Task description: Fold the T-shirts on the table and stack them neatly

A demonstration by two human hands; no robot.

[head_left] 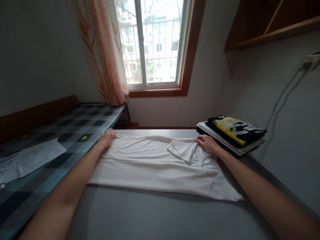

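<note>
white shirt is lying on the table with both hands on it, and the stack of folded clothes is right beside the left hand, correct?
Not quite: the head view shows the stack of folded clothes beside the right hand, not the left hand. The white shirt does lie on the table with both hands on it.

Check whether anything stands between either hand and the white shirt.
Nothing visible does. The left hand is at the shirt's far left corner, and the right hand pinches its far edge near the sleeve. The folded clothes stack lies to the right, not between.
</note>
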